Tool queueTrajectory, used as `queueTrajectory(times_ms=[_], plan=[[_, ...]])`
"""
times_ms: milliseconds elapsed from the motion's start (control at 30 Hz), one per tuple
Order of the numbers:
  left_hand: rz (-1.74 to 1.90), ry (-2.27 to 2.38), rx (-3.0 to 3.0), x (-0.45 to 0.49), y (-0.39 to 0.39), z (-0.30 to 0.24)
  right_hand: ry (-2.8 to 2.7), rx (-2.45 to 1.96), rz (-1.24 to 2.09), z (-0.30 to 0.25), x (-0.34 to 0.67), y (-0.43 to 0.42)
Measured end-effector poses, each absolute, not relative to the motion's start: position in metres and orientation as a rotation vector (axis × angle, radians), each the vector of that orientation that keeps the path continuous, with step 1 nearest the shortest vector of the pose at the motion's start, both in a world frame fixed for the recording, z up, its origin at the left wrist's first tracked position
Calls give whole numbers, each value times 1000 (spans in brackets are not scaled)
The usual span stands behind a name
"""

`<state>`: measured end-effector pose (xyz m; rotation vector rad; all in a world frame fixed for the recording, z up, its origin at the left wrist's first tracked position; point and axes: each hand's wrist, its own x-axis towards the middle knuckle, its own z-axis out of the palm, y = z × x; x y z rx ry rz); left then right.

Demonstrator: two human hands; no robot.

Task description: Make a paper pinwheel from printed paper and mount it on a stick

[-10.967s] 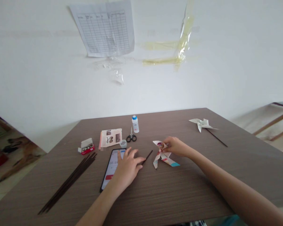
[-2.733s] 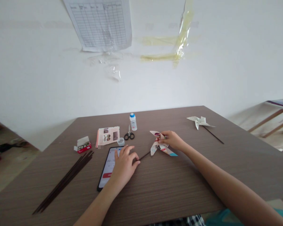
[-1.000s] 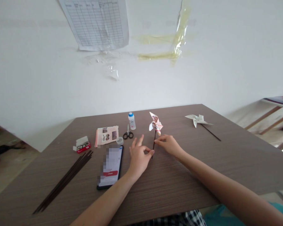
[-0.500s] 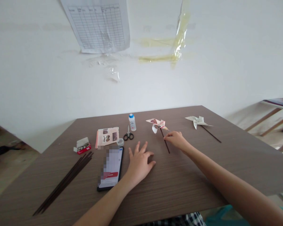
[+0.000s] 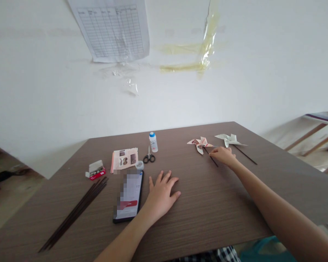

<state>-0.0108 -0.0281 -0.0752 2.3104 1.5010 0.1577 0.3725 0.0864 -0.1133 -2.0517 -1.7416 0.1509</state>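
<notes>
With its fingers pinched on the dark stick, my right hand (image 5: 223,156) holds a paper pinwheel (image 5: 200,144) with reddish print. A second, paler pinwheel (image 5: 229,140) lies just to the right of it, its stick pointing toward the near right. My left hand (image 5: 161,193) rests palm down on the table, fingers spread, with nothing in it. Beside that hand, on its left, is a phone (image 5: 129,198) with a lit screen. Scissors (image 5: 149,157) with black handles and a white glue bottle (image 5: 153,142) with a blue cap are beyond the left hand.
On the brown table (image 5: 180,225), a stack of printed paper (image 5: 125,159) lies by a roll of clear tape (image 5: 139,165). Farther left are an open red-and-white box (image 5: 96,170) of small items and a bundle of dark sticks (image 5: 76,213). A white wall (image 5: 180,102) borders the back.
My right hand has moved the printed pinwheel to the right, close to the pale one. The left hand stays nearly in place, flat on the table.
</notes>
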Motion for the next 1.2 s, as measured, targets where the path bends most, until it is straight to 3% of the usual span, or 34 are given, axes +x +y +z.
queueTrajectory(times_ms=[233,633,1200], plan=[[138,1523,2310,-7,-31,-79,-1563,-2361,171,-104,360,72],[76,1546,2297,-2,-34,-68,-1925,-2283,40,-97,343,58],[-67,1574,2308,-1,-35,-61,-1790,-2470,-55,-91,375,61]])
